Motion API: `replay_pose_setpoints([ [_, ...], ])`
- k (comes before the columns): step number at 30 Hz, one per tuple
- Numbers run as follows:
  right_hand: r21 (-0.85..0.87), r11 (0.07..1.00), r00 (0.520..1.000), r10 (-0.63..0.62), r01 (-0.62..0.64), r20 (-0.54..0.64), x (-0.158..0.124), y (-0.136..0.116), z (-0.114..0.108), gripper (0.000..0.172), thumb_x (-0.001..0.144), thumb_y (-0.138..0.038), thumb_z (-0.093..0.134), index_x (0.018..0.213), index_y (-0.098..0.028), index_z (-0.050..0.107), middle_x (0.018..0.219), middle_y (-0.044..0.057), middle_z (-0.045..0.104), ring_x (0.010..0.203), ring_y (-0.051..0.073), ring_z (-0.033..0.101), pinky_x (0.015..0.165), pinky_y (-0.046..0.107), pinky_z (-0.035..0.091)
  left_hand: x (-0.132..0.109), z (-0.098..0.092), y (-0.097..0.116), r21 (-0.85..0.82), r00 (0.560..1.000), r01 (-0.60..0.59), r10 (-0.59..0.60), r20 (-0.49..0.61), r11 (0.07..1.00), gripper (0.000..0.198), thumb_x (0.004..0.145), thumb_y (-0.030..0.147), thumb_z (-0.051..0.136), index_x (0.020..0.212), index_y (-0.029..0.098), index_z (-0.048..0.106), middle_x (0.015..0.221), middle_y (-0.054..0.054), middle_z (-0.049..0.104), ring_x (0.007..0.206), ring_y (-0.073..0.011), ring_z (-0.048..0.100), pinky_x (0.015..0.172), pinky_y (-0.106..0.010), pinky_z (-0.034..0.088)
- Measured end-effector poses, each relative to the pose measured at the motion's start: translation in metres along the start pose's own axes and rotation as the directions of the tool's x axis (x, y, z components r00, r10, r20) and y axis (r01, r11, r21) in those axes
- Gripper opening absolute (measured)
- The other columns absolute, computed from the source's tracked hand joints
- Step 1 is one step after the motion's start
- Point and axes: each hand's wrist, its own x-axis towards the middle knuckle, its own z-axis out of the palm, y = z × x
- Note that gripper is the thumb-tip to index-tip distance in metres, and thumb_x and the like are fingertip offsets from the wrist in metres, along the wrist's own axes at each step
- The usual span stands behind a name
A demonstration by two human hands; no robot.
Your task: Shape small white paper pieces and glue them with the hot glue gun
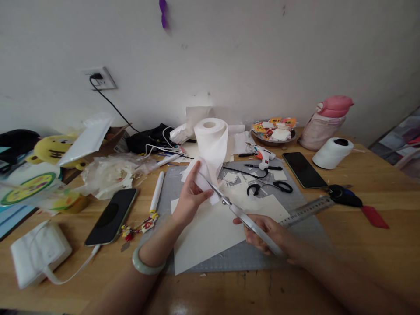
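Observation:
My right hand (262, 234) is closed round the handles of large scissors (241, 215) with pale grey grips. Their blades point up and left, at the hanging end of a white paper roll (211, 140). This roll stands upright behind my hands, with a loose sheet coming down its front. My left hand (192, 192) pinches part of that white sheet (198, 168) between fingers and thumb, left of the blade tips. Below both hands lies a large off-white paper sheet (210, 238) on a grey cutting mat (236, 262). Whether the blades have paper between them is hard to see.
Small black scissors (271, 186), a glue gun (265, 156), a metal ruler (308, 209) and a dark phone (304, 169) lie to the right. A white thread cone (333, 153) and pink bottle (324, 122) stand farther right. Another phone (111, 216) and a white charger (41, 251) sit at left.

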Motion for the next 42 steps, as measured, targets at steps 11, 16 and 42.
replay_pose_setpoints([
  [11,0.078,0.994,0.993,-0.078,0.071,0.087,0.006,0.008,-0.007,0.040,0.070,-0.030,0.067,0.105,-0.016,0.055,0.057,-0.010,0.035,0.038,0.000,0.021,0.036,0.017,0.017,0.005,-0.005,-0.002,-0.019,0.991,-0.104,0.102,-0.088,0.994,0.063,0.066,0.008,0.066,0.124,0.025,0.049,0.115,-0.002,0.059,0.087,-0.0114,0.057,0.071,-0.018,0.047],
  [16,0.163,0.987,0.990,-0.025,0.003,0.136,0.015,0.017,-0.015,0.042,0.071,-0.041,0.062,0.104,-0.016,0.055,0.055,-0.009,0.036,0.036,0.001,0.025,0.032,0.017,0.016,0.006,-0.006,-0.001,-0.007,0.993,-0.111,0.111,-0.047,0.994,0.066,0.063,0.006,0.068,0.124,0.025,0.050,0.113,-0.002,0.060,0.084,-0.0127,0.058,0.070,-0.021,0.049],
  [42,0.018,1.000,0.998,-0.022,0.021,0.061,0.005,0.004,-0.005,0.041,0.067,-0.029,0.066,0.104,-0.015,0.055,0.063,-0.006,0.043,0.043,0.002,0.026,0.037,0.017,0.018,0.001,-0.003,-0.001,0.015,0.996,-0.084,0.084,0.035,0.996,0.072,0.066,0.007,0.067,0.131,0.024,0.041,0.116,-0.006,0.061,0.090,-0.0188,0.063,0.073,-0.026,0.053],
])
